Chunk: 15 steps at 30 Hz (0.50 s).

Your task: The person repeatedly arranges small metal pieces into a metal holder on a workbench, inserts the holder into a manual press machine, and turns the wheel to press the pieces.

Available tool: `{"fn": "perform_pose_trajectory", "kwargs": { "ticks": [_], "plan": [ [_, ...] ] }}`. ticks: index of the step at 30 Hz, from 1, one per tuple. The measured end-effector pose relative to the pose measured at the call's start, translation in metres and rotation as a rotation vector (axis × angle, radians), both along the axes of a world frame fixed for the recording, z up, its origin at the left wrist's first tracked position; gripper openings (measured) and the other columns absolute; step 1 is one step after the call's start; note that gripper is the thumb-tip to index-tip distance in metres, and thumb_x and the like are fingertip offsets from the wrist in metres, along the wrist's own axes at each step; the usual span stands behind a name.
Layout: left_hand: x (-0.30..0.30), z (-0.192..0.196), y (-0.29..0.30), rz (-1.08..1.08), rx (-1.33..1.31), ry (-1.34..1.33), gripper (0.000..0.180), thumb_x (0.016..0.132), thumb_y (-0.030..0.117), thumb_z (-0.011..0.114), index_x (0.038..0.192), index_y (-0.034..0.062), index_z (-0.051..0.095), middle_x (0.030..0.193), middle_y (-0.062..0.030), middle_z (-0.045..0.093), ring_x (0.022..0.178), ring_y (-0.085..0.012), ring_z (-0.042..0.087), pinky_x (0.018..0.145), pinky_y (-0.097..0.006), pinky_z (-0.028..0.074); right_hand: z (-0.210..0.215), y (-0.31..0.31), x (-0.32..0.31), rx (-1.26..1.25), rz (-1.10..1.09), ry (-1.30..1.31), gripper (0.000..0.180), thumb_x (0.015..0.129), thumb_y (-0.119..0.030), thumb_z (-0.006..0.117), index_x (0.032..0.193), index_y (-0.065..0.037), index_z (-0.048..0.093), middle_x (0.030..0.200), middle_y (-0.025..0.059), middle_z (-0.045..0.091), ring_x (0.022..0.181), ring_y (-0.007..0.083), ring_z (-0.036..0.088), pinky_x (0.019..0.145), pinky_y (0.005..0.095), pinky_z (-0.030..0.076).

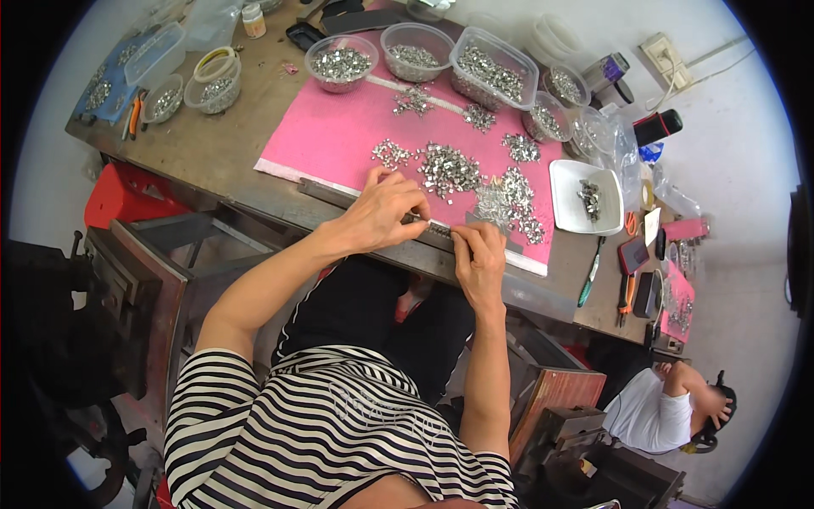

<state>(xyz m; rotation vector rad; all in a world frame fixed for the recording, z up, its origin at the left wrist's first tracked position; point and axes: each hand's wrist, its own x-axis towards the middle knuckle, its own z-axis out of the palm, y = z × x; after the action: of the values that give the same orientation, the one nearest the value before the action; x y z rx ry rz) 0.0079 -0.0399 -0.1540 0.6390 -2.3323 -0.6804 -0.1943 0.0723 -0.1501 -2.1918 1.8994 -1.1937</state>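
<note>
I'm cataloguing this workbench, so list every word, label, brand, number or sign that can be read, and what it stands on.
Nothing here reads clearly enough to quote.
Striped shirt: pale lettering across the chest, too indistinct to read.
Small bottle at the table's far side: any label print is too small to read.
White card at the right: any marking is too small to read.

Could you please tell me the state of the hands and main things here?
Left hand: fingers bent
Right hand: fingers bent
Pink rectangular mat: flat, under small silvery metal pieces
Clear rectangular plastic tub of metal pieces: uncovered
White square dish: uncovered, sparsely filled
Slim green-and-black tool: lying flat
</note>
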Motion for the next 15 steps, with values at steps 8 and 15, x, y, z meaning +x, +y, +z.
{"fn": "perform_pose_trajectory", "kwargs": {
  "ticks": [8,15],
  "plan": [
    [0.003,-0.008,0.004,0.031,-0.054,0.026,0.014,0.082,0.023,0.073,0.087,0.0116,0.067,0.088,-0.0012,0.062,0.094,-0.0212,0.056,0.101,-0.046,0.033,0.002,-0.022,-0.001,0.089,-0.071,-0.046,0.01,0.088,-0.008,0.072,0.098,-0.007,0.072,0.088,0.0076,0.063,0.087,0.0264,0.061,0.08,0.0401,0.041],
    [0.004,-0.002,0.005,0.009,-0.069,0.002,0.016,0.082,0.023,0.073,0.092,0.0123,0.066,0.09,-0.0015,0.062,0.095,-0.0213,0.057,0.102,-0.047,0.032,-0.006,-0.048,-0.001,0.131,-0.098,0.085,0.008,0.087,-0.011,0.073,0.091,-0.005,0.069,0.086,0.0089,0.063,0.085,0.0282,0.061,0.079,0.0416,0.04]
  ]
}}
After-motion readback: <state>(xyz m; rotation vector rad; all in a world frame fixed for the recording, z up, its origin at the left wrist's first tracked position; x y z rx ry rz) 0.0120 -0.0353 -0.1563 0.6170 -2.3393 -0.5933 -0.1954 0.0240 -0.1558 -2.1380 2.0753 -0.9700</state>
